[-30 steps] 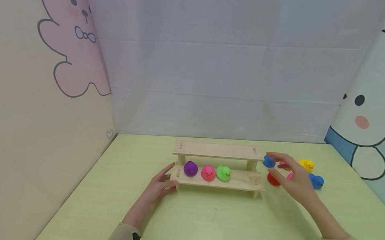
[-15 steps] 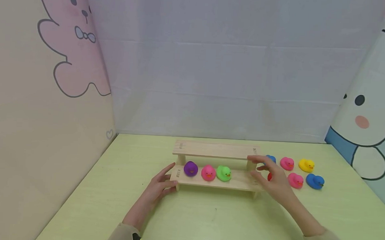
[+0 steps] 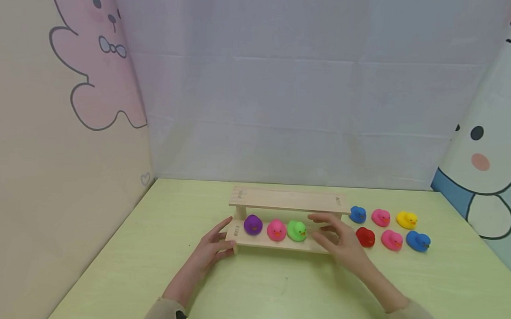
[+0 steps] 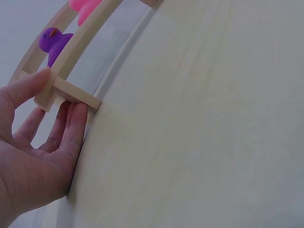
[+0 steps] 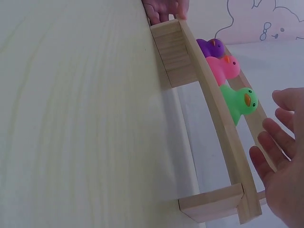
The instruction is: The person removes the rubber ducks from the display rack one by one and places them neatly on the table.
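A two-step wooden rack [image 3: 290, 199] stands on the table. On its lower board sit a purple rubber duck [image 3: 253, 224], a pink rubber duck [image 3: 276, 230] and a green rubber duck [image 3: 297, 231], side by side. My left hand [image 3: 210, 249] holds the rack's left end; in the left wrist view its thumb [image 4: 33, 85] lies on the board and other fingers reach beneath, by the leg. Over the right part of the lower board is my right hand [image 3: 343, 243], fingers loosely bent and holding nothing. A small gap parts it from the green duck [image 5: 241, 100] in the right wrist view.
Right of the rack, more rubber ducks lie on the table in two rows: blue [image 3: 358, 214], pink [image 3: 381, 217] and yellow [image 3: 407, 220] behind; red [image 3: 365, 237], pink [image 3: 392, 239] and blue [image 3: 418, 241] in front. A white curtain [image 3: 258, 107] hangs behind the table.
My right hand has moved left from above the loose ducks to the lower board near the green duck, uncovering the red and blue ones. The left hand and rack stay put.
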Available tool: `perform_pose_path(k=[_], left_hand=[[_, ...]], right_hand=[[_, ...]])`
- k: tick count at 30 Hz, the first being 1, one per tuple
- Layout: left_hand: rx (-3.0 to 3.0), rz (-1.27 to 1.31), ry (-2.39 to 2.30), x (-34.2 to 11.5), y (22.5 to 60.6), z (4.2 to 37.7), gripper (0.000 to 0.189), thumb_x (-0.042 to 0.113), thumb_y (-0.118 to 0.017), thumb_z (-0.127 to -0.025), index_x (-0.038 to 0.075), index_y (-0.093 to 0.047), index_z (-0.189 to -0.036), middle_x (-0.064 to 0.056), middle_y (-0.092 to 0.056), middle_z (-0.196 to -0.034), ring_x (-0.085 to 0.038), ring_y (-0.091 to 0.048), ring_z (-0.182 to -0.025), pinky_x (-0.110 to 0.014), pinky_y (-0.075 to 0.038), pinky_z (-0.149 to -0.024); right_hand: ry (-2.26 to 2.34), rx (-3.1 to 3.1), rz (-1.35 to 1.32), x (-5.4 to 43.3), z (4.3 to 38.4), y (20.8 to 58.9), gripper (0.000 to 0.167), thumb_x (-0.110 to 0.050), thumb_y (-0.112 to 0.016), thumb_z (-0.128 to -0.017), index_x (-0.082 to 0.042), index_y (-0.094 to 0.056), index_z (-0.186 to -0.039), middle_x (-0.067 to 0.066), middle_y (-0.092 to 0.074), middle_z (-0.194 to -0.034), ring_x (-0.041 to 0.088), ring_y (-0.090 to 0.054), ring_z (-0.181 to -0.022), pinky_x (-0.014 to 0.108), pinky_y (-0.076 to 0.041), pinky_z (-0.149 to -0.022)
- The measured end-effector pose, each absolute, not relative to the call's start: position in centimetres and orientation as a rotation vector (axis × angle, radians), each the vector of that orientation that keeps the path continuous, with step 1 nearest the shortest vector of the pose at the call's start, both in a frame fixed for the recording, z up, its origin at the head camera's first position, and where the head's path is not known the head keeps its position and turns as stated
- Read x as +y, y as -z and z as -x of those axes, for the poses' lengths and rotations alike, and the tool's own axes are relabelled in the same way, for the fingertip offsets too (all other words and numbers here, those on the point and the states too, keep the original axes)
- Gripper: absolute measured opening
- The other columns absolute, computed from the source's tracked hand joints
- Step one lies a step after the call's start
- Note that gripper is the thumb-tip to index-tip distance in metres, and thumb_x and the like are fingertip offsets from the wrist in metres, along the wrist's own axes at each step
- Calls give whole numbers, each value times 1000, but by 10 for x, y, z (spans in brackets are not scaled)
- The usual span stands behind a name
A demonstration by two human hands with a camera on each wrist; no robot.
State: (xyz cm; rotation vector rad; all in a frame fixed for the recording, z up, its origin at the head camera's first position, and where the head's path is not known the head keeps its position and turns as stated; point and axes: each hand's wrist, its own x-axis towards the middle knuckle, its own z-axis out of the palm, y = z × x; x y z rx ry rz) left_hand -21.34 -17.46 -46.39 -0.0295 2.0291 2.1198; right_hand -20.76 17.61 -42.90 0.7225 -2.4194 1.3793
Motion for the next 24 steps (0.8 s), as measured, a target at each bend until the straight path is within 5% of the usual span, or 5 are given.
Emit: perform_pose_path(k=[9, 14, 24], left_hand=[[2035, 27, -2110, -174, 462, 213, 72, 10, -69, -89, 27, -39, -152, -21, -52, -135, -17, -64, -104, -30, -58, -91], [2034, 22, -2108, -174, 462, 212, 71, 10, -68, -90, 27, -38, -152, -21, -51, -136, -17, -64, -105, -30, -57, -92], [2032, 20, -2122, -174, 463, 213, 72, 8, -67, -90, 26, -38, -152, -22, -51, -134, -17, -64, -105, -30, -57, -91]], right_hand=[[-1494, -2440, -815, 164, 213, 434, 44, -14, -67, -94, -12, -55, -136, 16, -61, -135, 34, -65, -115, 33, -57, -96], [-1467, -2465, -846, 159, 216, 434, 44, -15, -66, -95, -10, -55, -137, 17, -61, -136, 35, -65, -114, 27, -56, -95], [-1403, -2545, -891, 152, 222, 430, 46, -20, -66, -95, -9, -55, -138, 12, -62, -136, 29, -62, -119, 38, -54, -101]])
